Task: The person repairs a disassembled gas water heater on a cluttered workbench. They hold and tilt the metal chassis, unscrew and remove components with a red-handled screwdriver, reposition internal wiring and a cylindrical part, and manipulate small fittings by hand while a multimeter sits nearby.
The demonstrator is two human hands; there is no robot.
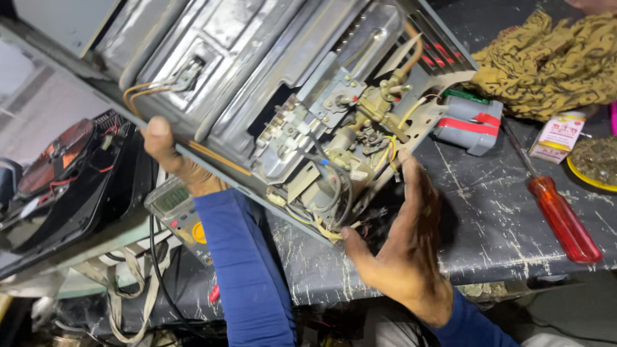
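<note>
A grey metal appliance chassis (244, 58) lies tilted on a scratched dark workbench (501, 218), its open end showing brass valves, wires and brackets (347, 141). My left hand (170, 157) grips the chassis's near left edge, thumb up on the metal. My right hand (405, 238) holds the lower right corner of the open end, fingers spread against the wiring and frame. Both arms wear blue sleeves.
A red-handled screwdriver (562, 218) lies on the bench at right. A grey and red tool (469, 122), a patterned cloth (546, 58) and a small box (558, 136) sit behind. A multimeter (177, 205) and a black fan unit (64, 167) lie at left.
</note>
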